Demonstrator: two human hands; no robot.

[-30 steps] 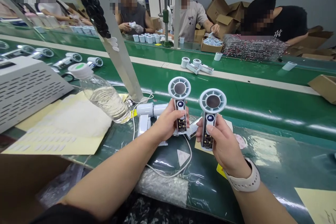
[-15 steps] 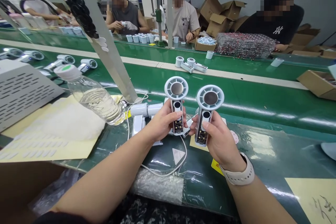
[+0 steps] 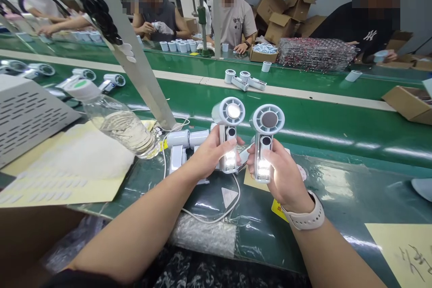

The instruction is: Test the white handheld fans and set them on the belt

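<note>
My left hand (image 3: 216, 150) is closed round the handle of a light blue handheld fan (image 3: 232, 111), its thumb on the handle front. A second handheld fan (image 3: 269, 120) is upright in my right hand (image 3: 285, 168), the thumb pressed on its handle. White lights shine low on both handles. The round metal disc on the left fan's head looks bright; the one on the right fan is dark. Behind my left hand, more fan bodies (image 3: 178, 139) lie on the bench. A white cable (image 3: 216, 222) loops below the fans.
On the left stand a clear bottle (image 3: 118, 119) of discs and a grey vented box (image 3: 30, 121). A slanted metal post (image 3: 141, 72) rises beside them. Fans (image 3: 239, 78) lie on the green conveyor belt (image 3: 202, 99). Across it, several people work among cups and cartons (image 3: 281, 27).
The lights on both handles have come on. The left fan has turned, so its side shows and its disc gleams. The right fan has risen slightly. Across the belt, the person at right now holds a cup.
</note>
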